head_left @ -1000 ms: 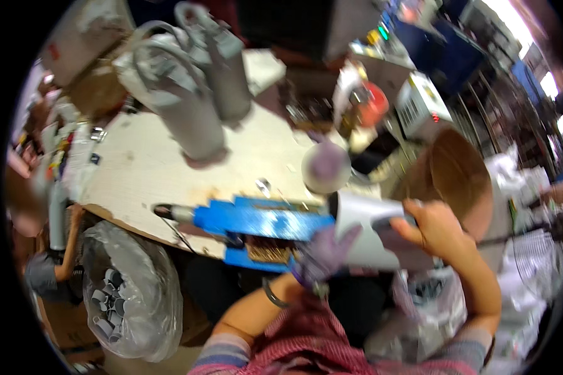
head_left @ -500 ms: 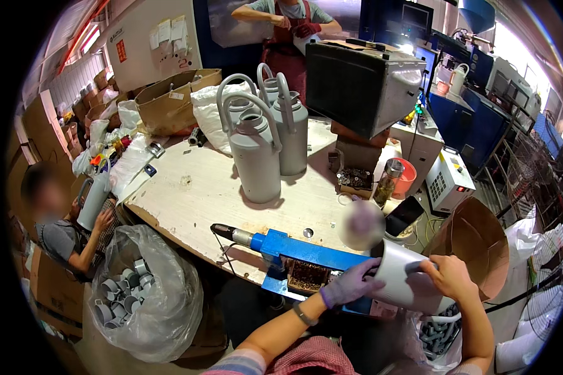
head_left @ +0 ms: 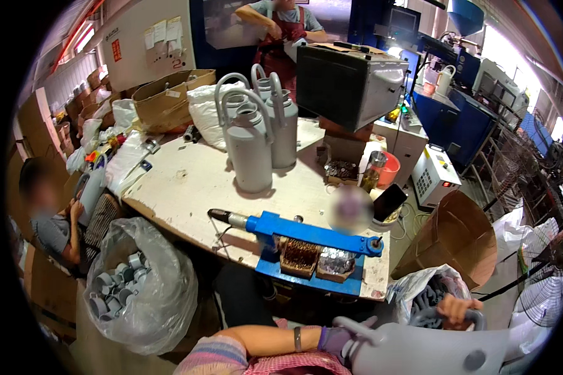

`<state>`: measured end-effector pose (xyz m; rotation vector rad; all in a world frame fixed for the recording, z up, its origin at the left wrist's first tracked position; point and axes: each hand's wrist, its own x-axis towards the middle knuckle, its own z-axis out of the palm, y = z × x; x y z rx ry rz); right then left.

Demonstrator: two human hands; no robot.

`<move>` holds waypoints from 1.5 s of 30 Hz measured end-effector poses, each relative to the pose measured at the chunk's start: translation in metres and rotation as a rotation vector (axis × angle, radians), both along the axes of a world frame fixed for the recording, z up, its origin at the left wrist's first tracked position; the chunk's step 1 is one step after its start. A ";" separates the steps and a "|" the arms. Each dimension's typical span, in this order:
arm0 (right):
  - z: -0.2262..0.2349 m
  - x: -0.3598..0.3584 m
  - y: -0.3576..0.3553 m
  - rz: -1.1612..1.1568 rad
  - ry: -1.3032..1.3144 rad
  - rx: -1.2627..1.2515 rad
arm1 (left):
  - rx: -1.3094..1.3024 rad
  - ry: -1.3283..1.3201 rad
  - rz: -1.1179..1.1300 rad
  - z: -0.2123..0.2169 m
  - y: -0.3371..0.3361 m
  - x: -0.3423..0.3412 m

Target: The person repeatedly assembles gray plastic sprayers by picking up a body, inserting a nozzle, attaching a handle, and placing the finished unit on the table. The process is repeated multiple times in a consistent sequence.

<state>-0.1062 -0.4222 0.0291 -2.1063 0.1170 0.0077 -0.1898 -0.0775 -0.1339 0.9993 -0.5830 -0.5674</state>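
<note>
A grey plastic jug (head_left: 425, 351) lies tilted on its side at the lower right, in front of my body. My right hand (head_left: 460, 311) is closed around its side handle, knuckles up. At the jug's narrower end, by the neck and a raised carrying handle, is my left hand (head_left: 336, 342) in a purple glove; it holds that end, its fingers partly hidden behind the jug. On the table's near edge stands a blue bench fixture (head_left: 319, 234) with a long arm. Two small boxes sit under that arm, one with copper-coloured screws (head_left: 298, 256), the other with silver discs (head_left: 336, 261).
Several finished-looking grey jugs (head_left: 251, 153) stand on the white table (head_left: 187, 181). A clear bag of grey parts (head_left: 122, 284) is at left, beside a seated person. A bag of grey handles (head_left: 433, 294) and a cardboard box (head_left: 460, 237) are at right. Another person stands behind the table.
The jug has come away from the blue fixture's arm, down and right toward my body, and has turned. My left hand has moved to its neck end; my right still holds the handle.
</note>
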 end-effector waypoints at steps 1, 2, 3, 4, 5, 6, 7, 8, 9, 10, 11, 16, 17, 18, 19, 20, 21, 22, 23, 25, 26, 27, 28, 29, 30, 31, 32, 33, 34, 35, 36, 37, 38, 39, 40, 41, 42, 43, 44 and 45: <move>-0.004 0.001 0.009 0.011 -0.010 -0.016 | 0.033 -0.017 0.025 0.001 0.005 0.000; -0.004 0.004 0.012 0.029 -0.011 -0.033 | 0.006 0.246 -0.088 -0.002 0.010 0.003; -0.005 0.006 0.017 0.034 -0.026 -0.040 | -0.055 0.728 -0.252 -0.001 0.019 0.012; -0.006 0.005 0.018 0.042 -0.025 -0.048 | -0.065 1.023 -0.236 -0.006 0.029 0.008; -0.009 0.008 0.022 0.051 -0.028 -0.056 | -0.070 0.979 -0.108 -0.021 0.044 -0.004; -0.012 0.010 0.026 0.061 -0.029 -0.051 | -0.065 0.926 0.022 -0.034 0.059 -0.016; -0.014 0.011 0.029 0.070 -0.039 -0.052 | 0.102 0.463 0.171 -0.046 0.075 -0.029; -0.015 0.010 0.032 0.074 -0.053 -0.053 | 0.316 0.041 0.402 -0.058 0.089 -0.040; -0.015 0.005 0.027 0.064 -0.061 -0.058 | 0.332 -0.024 0.430 -0.040 0.096 -0.044; -0.016 0.000 0.025 0.056 -0.071 -0.063 | 0.219 0.118 0.449 -0.040 0.101 -0.045; -0.019 -0.002 0.023 0.064 -0.071 -0.060 | 0.165 0.069 0.501 -0.044 0.103 -0.050; -0.031 0.002 0.038 0.138 -0.101 -0.036 | -0.091 0.071 0.715 -0.024 0.094 -0.043; -0.032 0.003 0.043 0.161 -0.109 -0.039 | -0.103 0.089 0.737 -0.014 0.095 -0.042; -0.034 0.001 0.050 0.179 -0.122 -0.036 | -0.075 0.090 0.779 -0.012 0.097 -0.042; -0.035 0.003 0.056 0.197 -0.130 -0.027 | -0.045 0.079 0.817 -0.009 0.099 -0.043; -0.035 0.004 0.062 0.211 -0.152 -0.020 | -0.023 0.059 0.850 -0.007 0.104 -0.039; -0.038 0.006 0.057 0.220 -0.154 -0.015 | -0.010 0.053 0.882 -0.010 0.107 -0.039; -0.040 -0.002 0.058 0.210 -0.165 -0.006 | 0.020 0.035 0.922 -0.007 0.114 -0.040; -0.042 -0.005 0.056 0.201 -0.173 0.003 | 0.039 0.017 0.952 -0.003 0.122 -0.037; -0.045 -0.016 0.051 0.190 -0.177 -0.005 | 0.045 0.017 1.007 -0.001 0.135 -0.042; -0.047 -0.019 0.053 0.194 -0.176 -0.008 | 0.047 0.018 1.034 -0.001 0.142 -0.048; -0.047 -0.018 0.056 0.196 -0.183 -0.005 | 0.047 0.008 1.063 0.000 0.151 -0.051; -0.047 -0.020 0.057 0.200 -0.181 -0.013 | 0.049 0.006 1.080 0.001 0.155 -0.054; -0.048 -0.022 0.058 0.200 -0.177 -0.011 | 0.053 0.006 1.092 0.003 0.159 -0.059; -0.050 -0.024 0.060 0.193 -0.168 -0.014 | 0.063 0.002 1.105 0.005 0.162 -0.062; -0.052 -0.026 0.063 0.199 -0.156 -0.022 | 0.091 0.003 1.103 0.003 0.166 -0.067; -0.053 -0.028 0.064 0.192 -0.156 -0.030 | 0.084 0.015 1.055 0.017 0.164 -0.068; -0.055 -0.032 0.062 0.180 -0.150 -0.034 | 0.085 0.021 1.044 0.017 0.161 -0.069; -0.054 -0.034 0.061 0.168 -0.150 -0.040 | 0.089 0.017 1.036 0.021 0.159 -0.069; -0.056 -0.038 0.061 0.161 -0.148 -0.045 | 0.101 0.006 1.066 0.011 0.157 -0.067; -0.057 -0.041 0.061 0.156 -0.141 -0.052 | 0.114 -0.003 1.099 0.005 0.158 -0.069; -0.057 -0.045 0.060 0.143 -0.144 -0.057 | 0.053 0.000 1.066 0.008 0.158 -0.068; -0.057 -0.050 0.061 0.131 -0.149 -0.064 | -0.008 0.004 1.036 0.012 0.158 -0.069; -0.058 -0.055 0.063 0.123 -0.145 -0.072 | -0.068 0.009 1.008 0.015 0.161 -0.071; -0.059 -0.059 0.063 0.114 -0.144 -0.081 | 0.016 -0.054 1.051 0.014 0.165 -0.073; -0.061 -0.063 0.066 0.108 -0.142 -0.082 | 0.102 -0.115 1.095 0.013 0.170 -0.076; -0.063 -0.070 0.067 0.100 -0.138 -0.088 | 0.190 -0.176 1.139 0.010 0.174 -0.081; -0.066 -0.076 0.070 0.097 -0.136 -0.080 | 0.098 -0.079 1.146 0.002 0.185 -0.083; -0.068 -0.080 0.074 0.092 -0.135 -0.073 | 0.005 0.017 1.149 -0.013 0.199 -0.085; -0.071 -0.092 0.069 0.059 -0.128 -0.068 | 0.081 -0.016 1.211 -0.002 0.198 -0.090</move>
